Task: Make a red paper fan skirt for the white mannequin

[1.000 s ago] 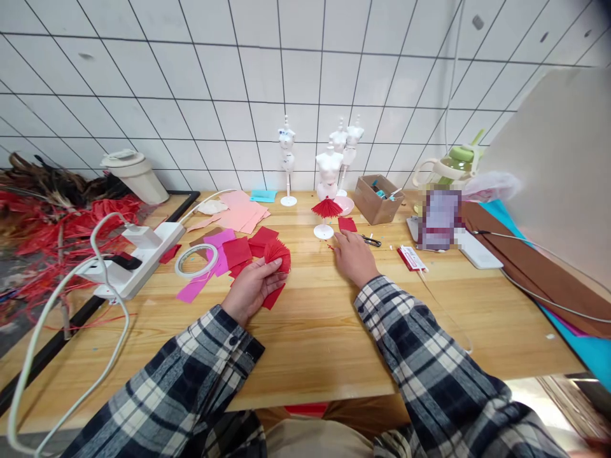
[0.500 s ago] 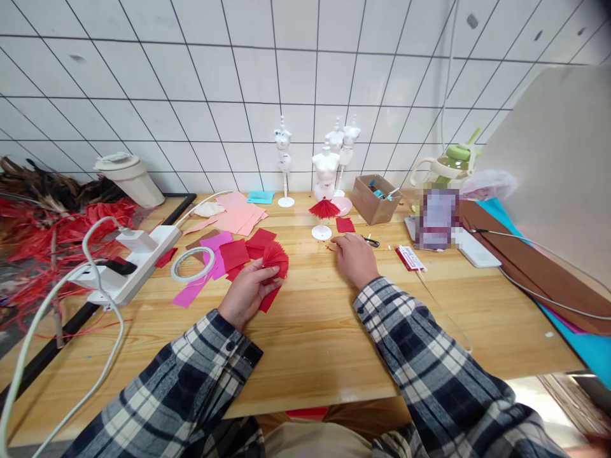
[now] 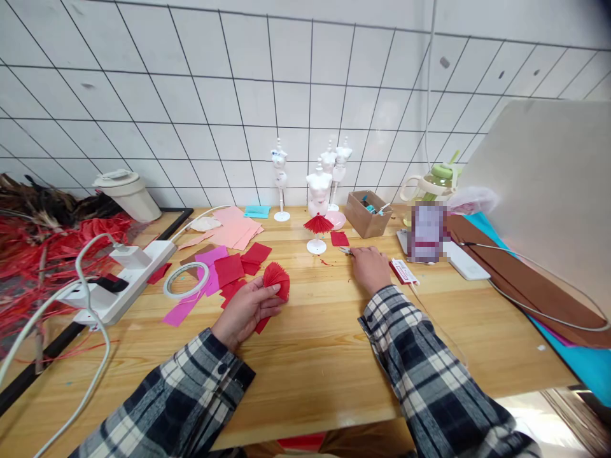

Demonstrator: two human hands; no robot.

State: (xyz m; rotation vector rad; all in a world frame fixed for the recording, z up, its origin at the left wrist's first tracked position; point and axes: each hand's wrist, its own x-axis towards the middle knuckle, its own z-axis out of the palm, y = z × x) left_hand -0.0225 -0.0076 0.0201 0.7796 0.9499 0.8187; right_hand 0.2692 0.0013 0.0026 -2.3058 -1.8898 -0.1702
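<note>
My left hand (image 3: 251, 308) pinches a piece of red pleated paper (image 3: 277, 278), fanned out at the top, between thumb and fingers. Just below that hand, part of a red paper piece (image 3: 262, 325) shows. On the right, my right hand (image 3: 370, 267) rests on the table with its fingers curled over small scissors (image 3: 344, 250); only the metal tips stick out, and the handles are hidden under the hand. Beyond and between my hands stands a white mini dress form (image 3: 319, 184) wearing a red pleated paper skirt (image 3: 318, 223). A red paper square (image 3: 340, 238) lies beside its base.
Red sheets (image 3: 229, 270), pink sheets (image 3: 233, 228) and a tape roll (image 3: 204, 280) lie left. A power strip (image 3: 143, 273) with cables is further left. At the back are more dress forms (image 3: 280, 178) and a cardboard box (image 3: 370, 219). A phone (image 3: 427, 232) stands right.
My right hand has shifted right onto the scissors, now covering the handles, with the tips showing. My left hand keeps the pleated paper, turned slightly. The camera view has tilted up.
</note>
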